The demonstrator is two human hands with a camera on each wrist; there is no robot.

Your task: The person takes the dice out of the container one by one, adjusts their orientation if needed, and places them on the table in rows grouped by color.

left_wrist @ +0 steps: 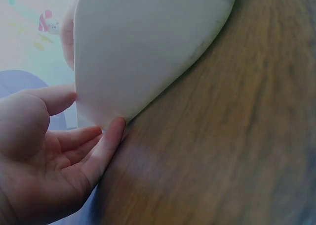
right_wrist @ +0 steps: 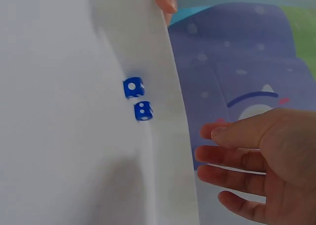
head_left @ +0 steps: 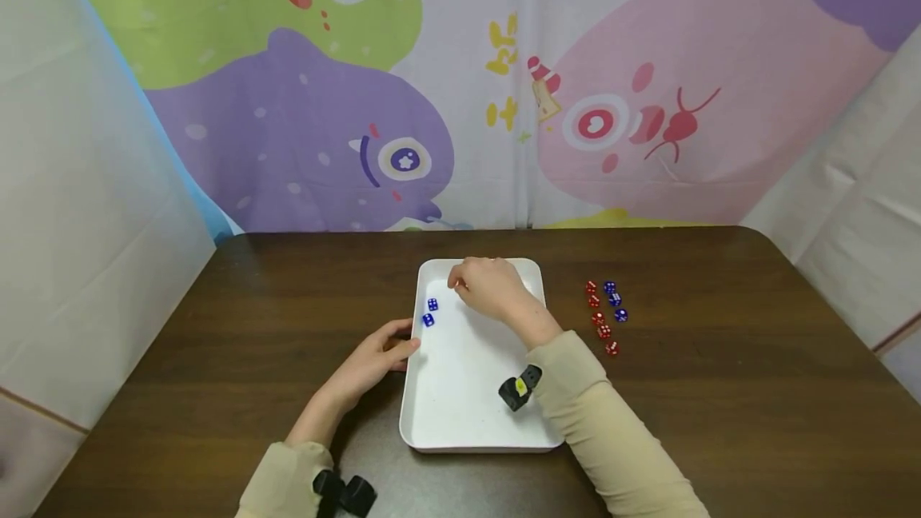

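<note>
A white tray [head_left: 468,390] lies on the table. My left hand [head_left: 376,358] holds its left side, thumb at the rim; the left wrist view has the fingertips [left_wrist: 117,126] against the low outer wall. Inside, along the left wall, two blue dice sit close together, an upper die [head_left: 432,304] and a lower die [head_left: 428,320]. My right hand [head_left: 491,286] is over the far end of the tray, right of these dice. In the right wrist view its fingers [right_wrist: 232,178] are loosely bent and nothing shows between them.
Right of the tray, on the brown table [head_left: 719,390], several red dice [head_left: 604,331] form a slanting column. Beside them are three blue dice, the middle die [head_left: 615,299] among them. A cartoon-printed curtain [head_left: 302,142] hangs behind the table's far edge.
</note>
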